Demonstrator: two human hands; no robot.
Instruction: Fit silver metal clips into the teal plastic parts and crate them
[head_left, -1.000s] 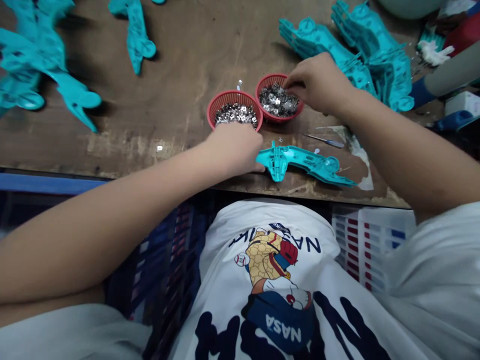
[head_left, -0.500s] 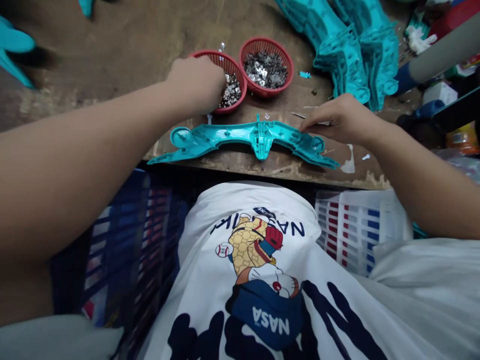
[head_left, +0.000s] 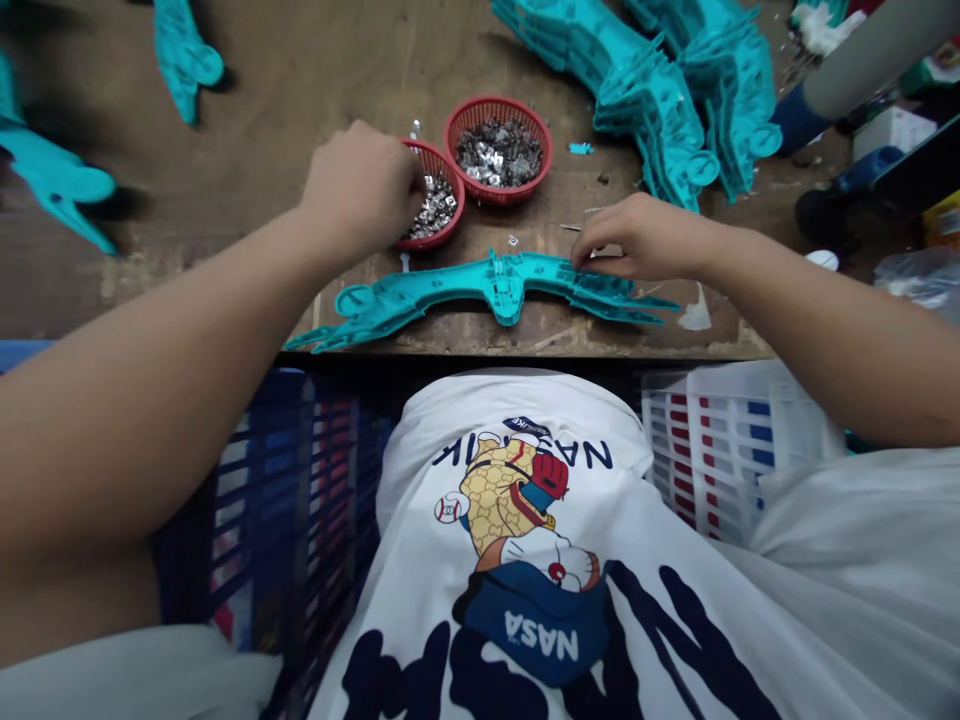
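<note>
While the left hand (head_left: 365, 190), grip half closed, contents I cannot tell, is at the round red plastic basket of metal clips (head_left: 435, 205), the right hand (head_left: 626, 240), fingertips pinched, touches the long turquoise plastic part (head_left: 457, 283).

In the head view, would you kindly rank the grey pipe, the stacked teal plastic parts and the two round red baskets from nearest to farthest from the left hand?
1. Left round red basket: right at the left hand's fingers.
2. Right round red basket: just beyond, to the right.
3. Stacked teal plastic parts: upper right.
4. Grey pipe: far right.
</note>
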